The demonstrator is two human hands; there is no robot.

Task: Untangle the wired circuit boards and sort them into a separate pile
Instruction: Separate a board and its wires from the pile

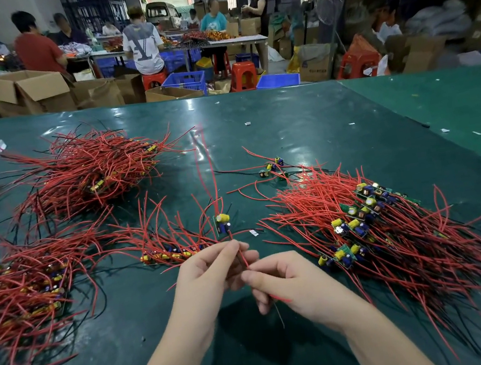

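One wired circuit board (222,224) stands clear above both hands, its long axis running away from the person.

Left hand (211,270) and right hand (281,281) pinch its red lead (243,258); small sorted pile (171,250) lies just left, nearer the left hand, tangled heap (394,228) right.

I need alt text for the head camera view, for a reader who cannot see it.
Two bare hands, left hand and right hand, pinch the red wires of one small circuit board above a dark green table. Piles of red-wired boards lie on both sides.
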